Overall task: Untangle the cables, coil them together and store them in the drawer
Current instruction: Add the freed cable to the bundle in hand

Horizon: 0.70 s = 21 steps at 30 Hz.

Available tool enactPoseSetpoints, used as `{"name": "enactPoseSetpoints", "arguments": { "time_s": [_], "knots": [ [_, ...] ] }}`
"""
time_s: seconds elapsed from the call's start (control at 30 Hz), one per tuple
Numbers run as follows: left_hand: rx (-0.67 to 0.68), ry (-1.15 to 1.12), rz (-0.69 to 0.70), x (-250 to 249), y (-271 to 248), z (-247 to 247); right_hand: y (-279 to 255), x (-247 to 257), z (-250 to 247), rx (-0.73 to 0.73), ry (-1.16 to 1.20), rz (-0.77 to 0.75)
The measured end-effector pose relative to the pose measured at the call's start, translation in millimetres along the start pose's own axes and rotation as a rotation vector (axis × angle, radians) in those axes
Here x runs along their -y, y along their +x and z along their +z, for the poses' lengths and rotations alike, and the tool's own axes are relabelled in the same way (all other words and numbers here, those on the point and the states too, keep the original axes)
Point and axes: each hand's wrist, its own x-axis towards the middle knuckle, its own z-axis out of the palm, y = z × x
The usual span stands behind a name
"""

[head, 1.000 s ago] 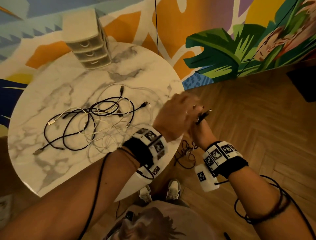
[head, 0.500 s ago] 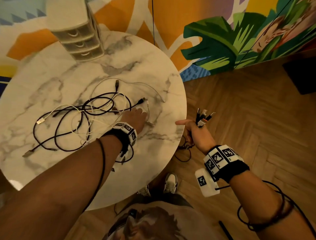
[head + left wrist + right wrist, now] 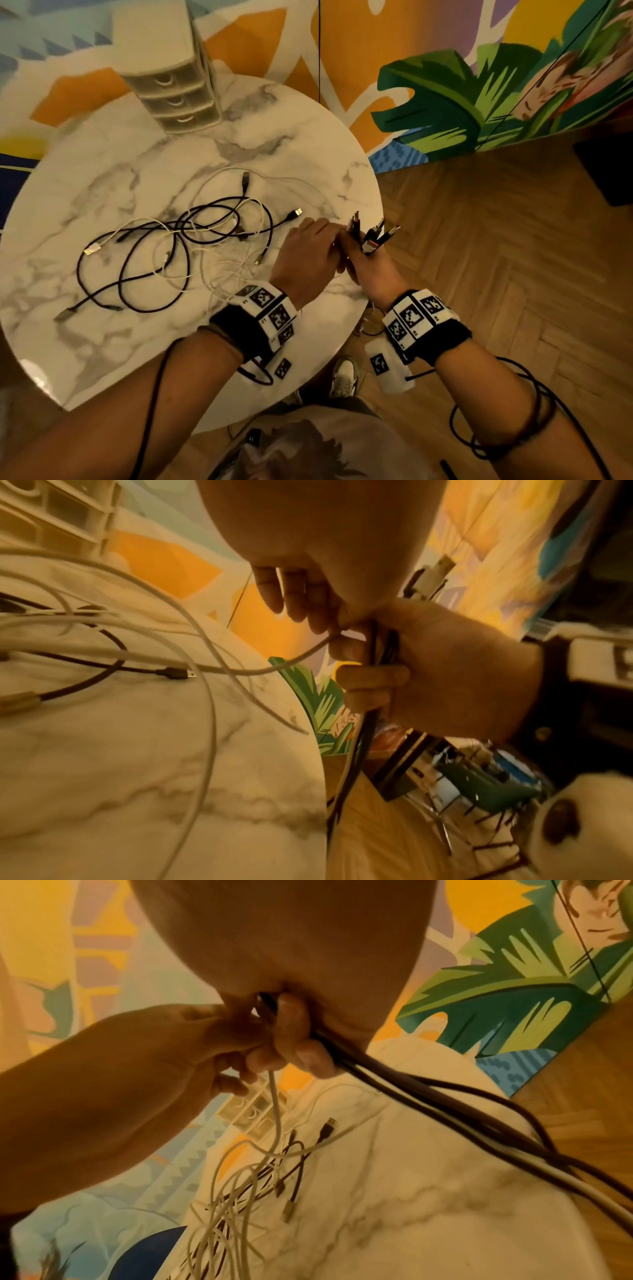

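From the head view, a round marble counter [image 3: 102, 342] stood by a bright painted wall. A heap of black and white cables [image 3: 178, 246] lay tangled in the middle of it. A small set of drawers [image 3: 171, 92] sat at the far edge, well apart from the heap, and all its drawers were pushed in. The two hands met just past the near right edge of the counter. The right hand [image 3: 370, 270] had its grip closed round a bunch of cables [image 3: 371, 236], and their plug ends stuck up above the fist. The left hand [image 3: 308, 257] touched the right one, but from up there I could not see what its fingers did.

The left wrist view showed that part. The left hand's fingertips [image 3: 320, 615] pinched a white cable [image 3: 260, 669] right against the right hand's fist [image 3: 445, 674]. That cable ran back down to the loose ones on the counter. Dark cables [image 3: 359, 750] hung down out of the fist toward the wooden floor [image 3: 377, 845].

The right wrist view showed the underside. The right hand's fingers [image 3: 291, 1031] curled round dark cables and one white one [image 3: 479, 1123], which trailed off to the lower right. The white cable in the left hand's pinch [image 3: 276, 1110] dropped straight down to the heap, with the drawers small behind it.
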Motion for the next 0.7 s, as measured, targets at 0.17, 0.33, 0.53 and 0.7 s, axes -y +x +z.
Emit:
{"name": "enactPoseSetpoints", "arguments": {
  "time_s": [0.17, 0.33, 0.53, 0.7],
  "knots": [
    [-0.169, -0.065, -0.052, 6, 0, -24, 3, -5, 4, -0.005, -0.074, -0.01],
    [0.015, -0.145, -0.074, 2, 13, -35, 3, -10, 9, -0.005, -0.114, -0.023],
    [-0.028, -0.234, -0.059, -14, 11, -36, 2, -7, 12, -0.023, -0.061, -0.051],
    [0.003, -0.328, -0.052, -28, 10, -38, 0, 0, 11, -0.094, -0.119, -0.079]
  ]
}}
